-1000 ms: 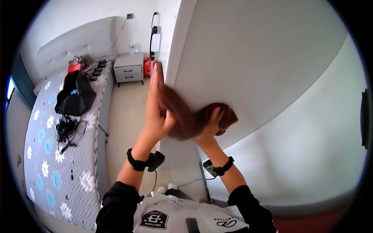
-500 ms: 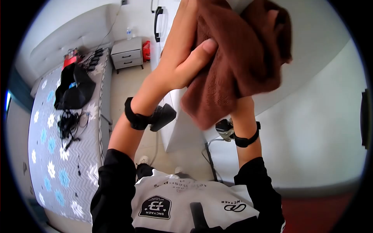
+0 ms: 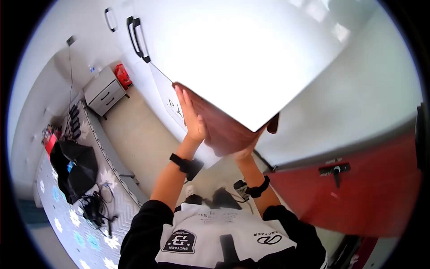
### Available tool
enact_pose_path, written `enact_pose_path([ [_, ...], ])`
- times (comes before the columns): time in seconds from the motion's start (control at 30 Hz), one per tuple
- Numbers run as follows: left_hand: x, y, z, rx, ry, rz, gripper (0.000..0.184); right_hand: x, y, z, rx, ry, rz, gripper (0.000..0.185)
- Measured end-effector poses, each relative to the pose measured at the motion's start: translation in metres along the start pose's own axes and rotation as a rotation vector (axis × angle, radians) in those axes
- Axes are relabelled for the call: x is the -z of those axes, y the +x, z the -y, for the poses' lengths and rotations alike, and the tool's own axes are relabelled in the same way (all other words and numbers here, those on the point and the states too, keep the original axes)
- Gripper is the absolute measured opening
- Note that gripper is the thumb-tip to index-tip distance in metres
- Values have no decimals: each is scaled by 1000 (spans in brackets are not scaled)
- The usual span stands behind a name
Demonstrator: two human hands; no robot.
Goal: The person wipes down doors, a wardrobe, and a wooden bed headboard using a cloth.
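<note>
1. Along the lower left edge of the white cabinet (image 3: pixel 251 58), close to its bottom corner in the view, is the brown cloth (image 3: pixel 219 130).
2. The left hand (image 3: pixel 193 121) is open and rather flat, with its fingers stretched along the cloth and touching it, near the cloth's upper left end.
3. The right hand (image 3: pixel 246 152) is at the cloth's lower part, just below the cabinet corner. Its fingers are mostly hidden, so I cannot tell if it is open or closed.
4. One small part of the cloth shows also at the right side of this corner.
5. Each wrist carries a black strap with a device.
6. On the cabinet, to the upper left, are black handles (image 3: pixel 138 40).
7. At the left, the bed (image 3: pixel 116 177) carries the dark bag (image 3: pixel 83 175), and the black cables (image 3: pixel 94 210) lie near its edge which faces the floor.
8. Beyond the bed stands the grey nightstand (image 3: pixel 106 92), with the red bag (image 3: pixel 123 76) beside it.
9. At the lower right is the red panel (image 3: pixel 367 193) with a dark handle.
</note>
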State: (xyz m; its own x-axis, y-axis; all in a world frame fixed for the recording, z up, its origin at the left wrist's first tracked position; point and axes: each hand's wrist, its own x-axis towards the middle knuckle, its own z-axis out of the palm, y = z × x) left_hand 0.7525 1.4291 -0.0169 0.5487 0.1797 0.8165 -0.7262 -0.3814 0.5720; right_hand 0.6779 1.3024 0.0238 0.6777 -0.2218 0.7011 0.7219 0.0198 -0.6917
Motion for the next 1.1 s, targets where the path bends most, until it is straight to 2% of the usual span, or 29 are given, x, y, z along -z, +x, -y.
enact_pose_path([
  [0.03, -2, -13, 8, 35, -9, -6, 84, 2, -8, -4, 190, -495, -25, 69],
  [0.07, -3, -24, 13, 68, -16, -14, 84, 31, -48, -53, 118, -467, -16, 89],
  [0.13, -3, -38, 21, 100, -36, 11, 84, 23, -73, -58, -5, -384, -54, 91],
  [0.17, -4, -46, 19, 145, -42, -1, 84, 21, -87, -52, -180, -352, -68, 93],
  [0.2, -6, -46, 10, 144, -47, -10, 84, 31, -103, -68, -171, -348, -20, 90],
  [0.27, -4, -34, -13, 427, -141, -21, 86, 31, -90, -51, -146, -350, 37, 87],
  [0.3, 3, -24, -22, 306, -176, 24, 81, 35, -87, -48, -270, -306, 67, 89],
  [0.33, 8, -7, -35, 285, -164, 49, 81, 37, -78, -38, -266, -285, 40, 89],
  [0.4, 11, 30, -66, -32, -165, 107, 88, 44, -50, -15, -211, -213, 155, 93],
  [0.43, 10, 47, -79, -106, -131, 119, 90, 42, -33, -3, -224, -142, 149, 100],
  [0.47, 12, 60, -92, -123, -89, 141, 89, 42, -20, 1, -223, -135, 129, 100],
  [0.53, 11, 74, -102, -179, -168, 135, 88, 47, -7, 3, -34, -353, 208, 104],
  [0.57, 9, 71, -99, -181, -146, 121, 87, 47, -4, 1, -54, -322, 222, 114],
  [0.67, 4, 71, -92, -214, -110, 108, 83, 43, -20, -34, -41, -366, 181, 122],
  [0.73, 3, 70, -94, -256, -9, 90, 79, 44, -35, -46, -85, -373, 177, 122],
  [0.8, 0, 55, -67, -253, -54, 45, 75, 45, -47, -57, -149, -375, 142, 121],
  [0.87, -1, 49, -49, -459, 80, 52, 71, 42, -56, -63, -205, -385, 73, 121],
  [0.93, -2, 45, -47, -504, 70, 36, 67, 31, -63, -63, -229, -418, -10, 121],
  [1.0, -1, 44, -38, -629, 101, 81, 66, 18, -64, -60, -53, -908, 77, 112],
  [1.03, -1, 42, -28, -665, 81, 96, 65, 8, -61, -53, -106, -447, -159, 102],
  [1.07, -4, 43, -19, -674, 69, 38, 59, -3, -61, -44, -86, -481, -200, 102],
  [1.1, -3, 50, -13, -726, 77, 53, 57, -15, -60, -31, -85, -390, -312, 94],
])
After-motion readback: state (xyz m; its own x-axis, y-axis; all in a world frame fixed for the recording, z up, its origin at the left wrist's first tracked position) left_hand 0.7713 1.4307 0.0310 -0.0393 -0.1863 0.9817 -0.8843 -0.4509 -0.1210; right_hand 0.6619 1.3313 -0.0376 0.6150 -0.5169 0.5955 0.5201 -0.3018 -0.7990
